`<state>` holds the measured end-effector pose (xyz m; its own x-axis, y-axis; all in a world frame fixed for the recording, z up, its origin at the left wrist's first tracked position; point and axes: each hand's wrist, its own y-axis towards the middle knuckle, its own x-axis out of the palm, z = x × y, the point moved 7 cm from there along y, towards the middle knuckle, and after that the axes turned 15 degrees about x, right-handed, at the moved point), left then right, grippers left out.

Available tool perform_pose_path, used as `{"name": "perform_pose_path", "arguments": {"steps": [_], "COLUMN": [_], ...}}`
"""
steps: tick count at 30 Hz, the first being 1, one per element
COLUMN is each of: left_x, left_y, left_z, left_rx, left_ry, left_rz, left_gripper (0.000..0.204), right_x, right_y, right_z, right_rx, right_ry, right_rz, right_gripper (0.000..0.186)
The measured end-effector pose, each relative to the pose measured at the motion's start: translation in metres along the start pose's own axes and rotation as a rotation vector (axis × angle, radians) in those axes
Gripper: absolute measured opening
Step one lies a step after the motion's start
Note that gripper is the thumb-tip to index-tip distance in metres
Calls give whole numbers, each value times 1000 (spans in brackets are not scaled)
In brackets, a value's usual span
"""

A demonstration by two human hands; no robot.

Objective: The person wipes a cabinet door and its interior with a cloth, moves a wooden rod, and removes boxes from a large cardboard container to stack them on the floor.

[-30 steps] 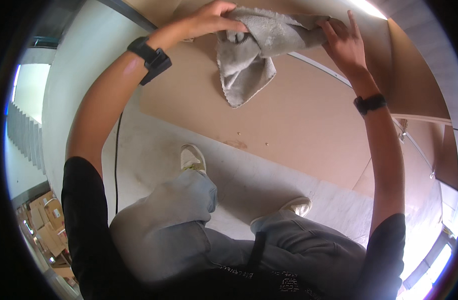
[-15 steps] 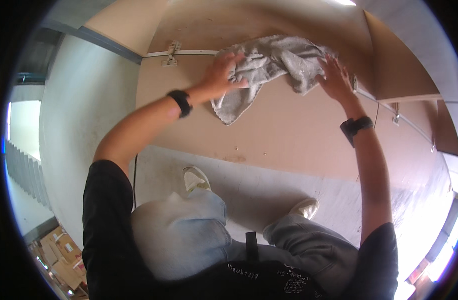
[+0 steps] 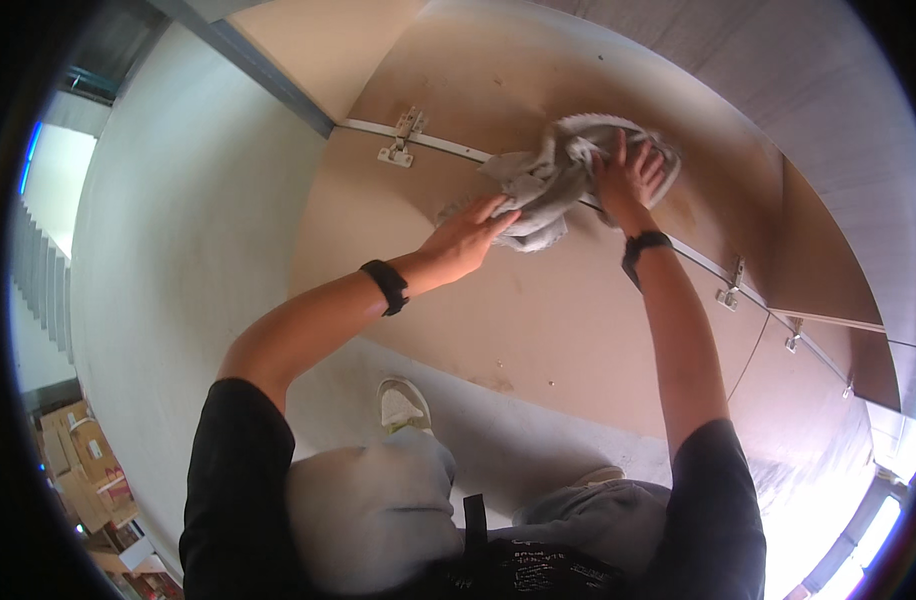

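A crumpled grey cloth [image 3: 553, 185] lies across the hinged edge of a brown cabinet, partly on its inner panel and partly on the lowered door [image 3: 458, 300]. On the cloth's right part, my right hand [image 3: 628, 182] rests flat with its fingers spread. My left hand [image 3: 466, 238] touches the cloth's left end, fingers stretched out; some cloth shows behind it. Both wrists wear black bands.
Metal hinges [image 3: 406, 138] join the door to the cabinet, with another hinge [image 3: 733, 285] farther right. A pale grey panel [image 3: 188, 200] stands at the left. Cardboard boxes [image 3: 88, 470] are stacked at the lower left. My shoe [image 3: 403, 405] is just below the door.
The cloth is bunched more tightly, its hanging left corner drawn up. My right hand has moved onto the cloth, and my left hand now touches its near left end. The view has turned.
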<state>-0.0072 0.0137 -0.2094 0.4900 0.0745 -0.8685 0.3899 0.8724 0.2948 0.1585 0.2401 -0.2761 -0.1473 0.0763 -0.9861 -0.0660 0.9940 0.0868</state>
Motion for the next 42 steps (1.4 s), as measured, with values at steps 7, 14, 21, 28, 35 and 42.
{"name": "perform_pose_path", "arguments": {"steps": [7, 14, 21, 28, 35, 42], "left_x": [0, 4, 1, 30, 64, 66], "left_y": [-35, -52, 18, 91, 122, 117], "left_z": [-23, -22, -18, -10, 21, -27], "left_rx": [-135, -148, -56, 61, 213, 109], "left_ry": [-164, -139, -81, 196, 339, 208], "left_rz": [284, 232, 306, 58, -210, -16], "left_gripper": [45, 42, 44, 44, 71, 61], "right_x": [24, 27, 19, 27, -23, 25], "right_y": [-8, -75, 42, 66, 6, 33], "right_z": [-184, -265, -89, 168, 231, 247], "right_rx": [-320, -794, -443, 30, 62, 238], "right_ry": [63, 419, 419, -13, -83, -182], "right_rz": [-27, -55, 333, 40, -51, -240], "right_gripper": [67, 78, 64, 64, 75, 77]}}
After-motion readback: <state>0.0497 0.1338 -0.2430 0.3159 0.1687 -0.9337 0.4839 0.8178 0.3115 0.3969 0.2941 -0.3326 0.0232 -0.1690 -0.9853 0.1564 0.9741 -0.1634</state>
